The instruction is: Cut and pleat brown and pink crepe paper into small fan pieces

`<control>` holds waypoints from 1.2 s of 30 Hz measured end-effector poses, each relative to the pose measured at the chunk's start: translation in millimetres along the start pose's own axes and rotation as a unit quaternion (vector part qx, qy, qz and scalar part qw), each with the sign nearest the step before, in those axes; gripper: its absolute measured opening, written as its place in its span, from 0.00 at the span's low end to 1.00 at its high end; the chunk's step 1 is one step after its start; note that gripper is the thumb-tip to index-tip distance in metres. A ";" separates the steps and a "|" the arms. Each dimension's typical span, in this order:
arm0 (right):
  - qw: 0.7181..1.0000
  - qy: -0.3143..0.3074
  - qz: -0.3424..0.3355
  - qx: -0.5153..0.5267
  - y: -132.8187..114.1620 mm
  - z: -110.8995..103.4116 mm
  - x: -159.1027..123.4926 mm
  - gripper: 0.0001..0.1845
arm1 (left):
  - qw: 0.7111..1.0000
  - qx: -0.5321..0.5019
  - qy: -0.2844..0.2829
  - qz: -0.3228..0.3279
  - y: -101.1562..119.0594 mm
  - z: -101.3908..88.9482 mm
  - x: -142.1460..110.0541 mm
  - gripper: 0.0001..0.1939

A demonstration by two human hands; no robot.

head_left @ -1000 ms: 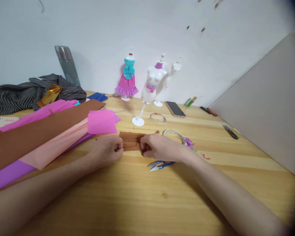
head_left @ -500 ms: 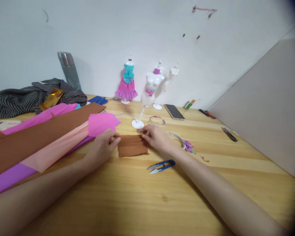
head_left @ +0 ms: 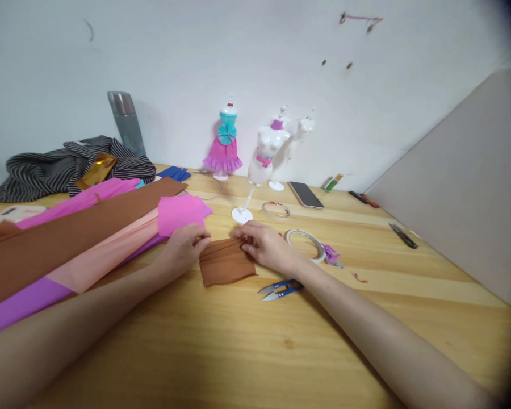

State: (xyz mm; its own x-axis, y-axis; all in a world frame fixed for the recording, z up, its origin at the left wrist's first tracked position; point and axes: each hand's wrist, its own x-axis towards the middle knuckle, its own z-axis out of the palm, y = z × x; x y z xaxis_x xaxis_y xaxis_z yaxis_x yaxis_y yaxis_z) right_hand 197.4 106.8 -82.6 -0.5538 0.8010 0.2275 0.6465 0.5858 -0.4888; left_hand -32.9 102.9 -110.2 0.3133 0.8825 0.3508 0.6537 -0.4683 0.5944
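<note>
A small rectangular piece of brown cloth (head_left: 227,267) lies on the wooden table, with folds running along its upper edge. My left hand (head_left: 185,244) is at its upper left corner, thumb and forefinger pinched together there. Over the upper right part, the fingers of my right hand (head_left: 266,244) grip the folded edge, partly hiding it. Blue thread snips (head_left: 281,289) lie just below my right wrist, blades pointing left. Beyond my right forearm sits a white tape roll (head_left: 304,245) with purple scraps (head_left: 331,254) beside it.
Small mannequins stand at the back, one in a turquoise and pink dress (head_left: 223,150), another mostly bare (head_left: 270,145). Long brown (head_left: 80,227), peach and purple sheets cover the left side, near striped cloth (head_left: 38,173) and a bottle (head_left: 128,125). A phone (head_left: 306,195) and cutter (head_left: 403,236) lie right.
The brown cloth's left side has turned slightly downward and toward me, showing more of its lower part. My right hand has shifted a little left along its upper edge.
</note>
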 end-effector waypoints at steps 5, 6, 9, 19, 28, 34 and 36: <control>1.000 0.019 0.011 0.013 1.3 0.9 1.4 0.15 | 1.000 0.010 -0.017 0.010 2.9 -1.7 -0.7 0.06; 0.999 0.024 0.023 0.016 2.2 1.4 1.9 0.13 | 1.000 0.011 -0.022 0.011 3.9 -2.3 -0.7 0.06; 0.997 0.042 0.061 0.022 4.6 3.1 3.3 0.10 | 0.999 0.015 -0.032 0.005 8.3 -4.5 -1.0 0.06; 0.993 0.042 0.093 0.062 8.3 5.5 4.3 0.04 | 0.996 -0.076 -0.020 -0.031 15.9 -4.0 -2.5 0.10; 0.921 -0.001 0.194 0.337 -3.3 -2.8 3.3 0.10 | 0.981 -0.171 -0.032 -0.084 23.3 -18.1 0.1 0.20; 0.915 0.006 0.192 0.354 -2.6 -0.2 2.9 0.12 | 0.953 -0.271 -0.058 -0.126 21.2 -11.1 -0.2 0.17; 0.916 0.013 0.194 0.350 1.1 2.5 3.4 0.11 | 0.956 -0.258 -0.049 -0.132 19.3 -9.2 1.2 0.17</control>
State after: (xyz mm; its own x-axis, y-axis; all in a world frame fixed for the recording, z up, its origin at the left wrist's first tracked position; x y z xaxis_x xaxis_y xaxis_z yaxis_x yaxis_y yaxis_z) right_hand 194.9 109.9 -84.5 -0.3355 0.9400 -0.0623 0.2926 0.0411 -0.9553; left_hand -26.2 94.5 -91.6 0.2635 0.9609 0.0847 0.3010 -0.1653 0.9392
